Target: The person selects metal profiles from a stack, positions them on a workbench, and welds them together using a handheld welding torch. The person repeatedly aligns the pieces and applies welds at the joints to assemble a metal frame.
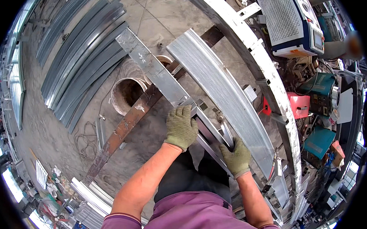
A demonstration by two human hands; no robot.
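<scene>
Gloved hands are seen at work on a narrow galvanised steel strip [152, 68] that runs up and to the left from the person's waist, across a rusty steel bar [125, 124]. The left hand [181, 126] is closed over the near end of the strip, fingers curled over its top edge beside a small square tube end [201, 104]. The right hand [235, 155] is closed on the lower edge of a darker metal rail [213, 146] just beside and under the strip, next to a wide corrugated steel sheet [221, 89] that lies to the right.

A plastic bucket [125, 95] stands on the concrete floor [47, 137] beneath the rusty bar, and a stack of long grey profiles [79, 52] lies well to the left. A white and blue machine [292, 25] sits at the upper right.

Several risks can be judged from this position. The strip is supported only across the bar, so its far end could swing or tip if the near end is pressed or let go. Fingers of either hand could be pinched between strip, rail and sheet if one slides. Sheet edges are sharp, and the fabric gloves could be cut by a sudden slip.
</scene>
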